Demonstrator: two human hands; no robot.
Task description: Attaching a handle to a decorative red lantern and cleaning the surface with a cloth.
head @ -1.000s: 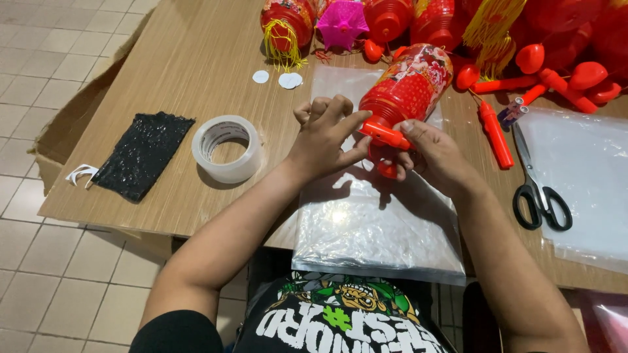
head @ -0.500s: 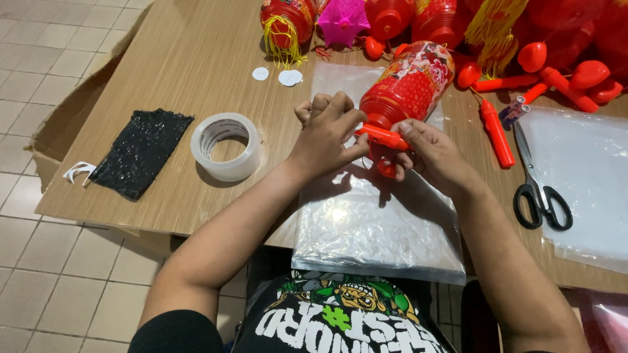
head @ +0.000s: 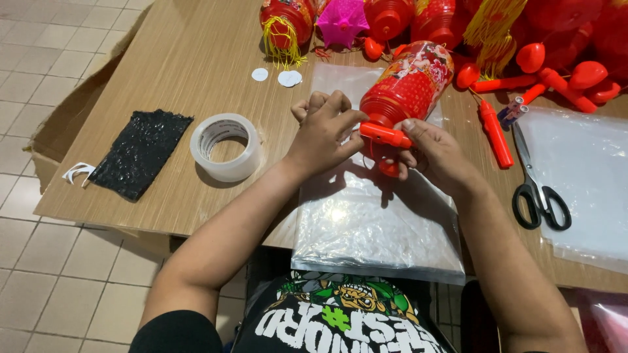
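Left hand (head: 324, 131) and right hand (head: 435, 153), fingers curled, both gripping red lantern (head: 405, 88) base over clear bag (head: 373, 222); tape roll (head: 226, 147) toward table's left edge.

Tape roll (head: 226, 147) left of the plastic bag (head: 373, 229), scissors (head: 538, 186) right, lanterns (head: 392, 16) behind.

Wooden table (head: 163, 72), pale tiled floor (head: 39, 65), even light

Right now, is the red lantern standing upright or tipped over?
Tipped: the red lantern lies slanted across the plastic bag, both hands gripping its base.
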